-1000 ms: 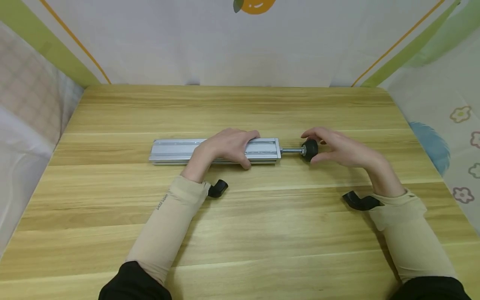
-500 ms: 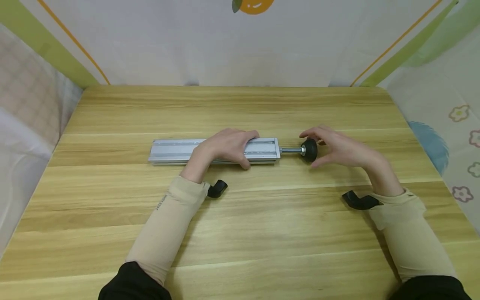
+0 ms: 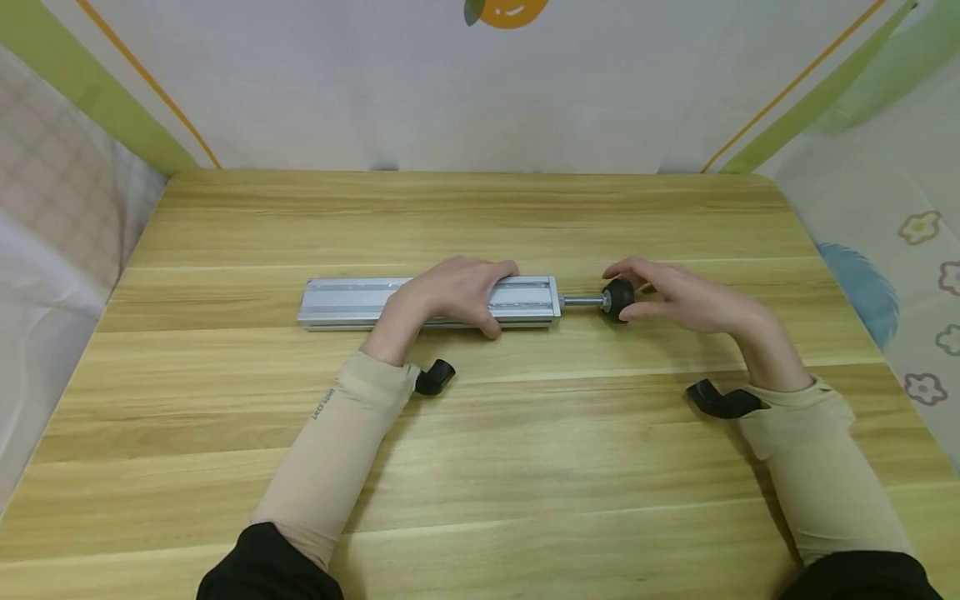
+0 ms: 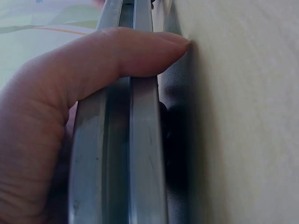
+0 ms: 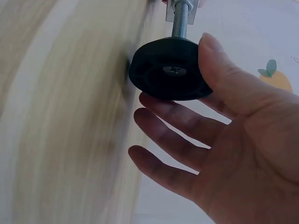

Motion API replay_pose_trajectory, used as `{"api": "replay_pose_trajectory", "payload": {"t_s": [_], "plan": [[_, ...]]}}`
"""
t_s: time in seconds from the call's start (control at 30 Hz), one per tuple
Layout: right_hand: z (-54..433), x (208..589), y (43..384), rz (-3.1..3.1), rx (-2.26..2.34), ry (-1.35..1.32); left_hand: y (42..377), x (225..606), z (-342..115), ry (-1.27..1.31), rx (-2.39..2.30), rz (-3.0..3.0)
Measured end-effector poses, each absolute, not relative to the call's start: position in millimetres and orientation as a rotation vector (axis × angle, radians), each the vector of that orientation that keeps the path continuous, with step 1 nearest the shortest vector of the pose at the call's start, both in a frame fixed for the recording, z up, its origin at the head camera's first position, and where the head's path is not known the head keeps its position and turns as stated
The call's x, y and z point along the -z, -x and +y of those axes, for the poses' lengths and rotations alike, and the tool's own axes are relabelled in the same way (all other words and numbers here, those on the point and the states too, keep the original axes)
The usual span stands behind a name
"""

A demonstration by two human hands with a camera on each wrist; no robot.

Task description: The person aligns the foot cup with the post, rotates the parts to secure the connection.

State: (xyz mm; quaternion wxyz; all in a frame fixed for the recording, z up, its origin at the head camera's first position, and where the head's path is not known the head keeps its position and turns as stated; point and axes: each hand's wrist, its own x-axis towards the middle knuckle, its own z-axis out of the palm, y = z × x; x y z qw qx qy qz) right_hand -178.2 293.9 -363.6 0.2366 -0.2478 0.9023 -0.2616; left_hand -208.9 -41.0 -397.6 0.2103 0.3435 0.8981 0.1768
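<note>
A silver aluminium extrusion profile (image 3: 341, 302) lies lengthwise across the table. My left hand (image 3: 457, 292) grips it from above near its right half, thumb over the near side, as the left wrist view shows. From the profile's right end a threaded rod (image 3: 582, 301) sticks out, carrying a black round levelling foot (image 3: 618, 300). My right hand (image 3: 686, 296) holds the foot's rim between thumb and fingers. In the right wrist view, the thumb lies against the edge of the levelling foot (image 5: 163, 67); the other fingers are spread below, partly hidden behind it.
The wooden table (image 3: 480, 467) has a back edge against a white printed curtain (image 3: 420, 92). Black curved pieces stick out from both sleeves, one by the left cuff (image 3: 435, 377) and one by the right cuff (image 3: 723, 400).
My right thumb and fingers, spread wider around the levelling foot half a second ago, have closed in on its rim. The foot's tilt has shifted slightly. My left hand and the profile stay put.
</note>
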Motion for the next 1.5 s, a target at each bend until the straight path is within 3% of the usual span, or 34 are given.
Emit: {"api": "replay_pose_trajectory", "payload": {"t_s": [1.5], "plan": [[294.5,367.4,176.2,2.559,0.748,0.693,209.5,397.8,-37.0,-0.966,-0.492,2.491]]}}
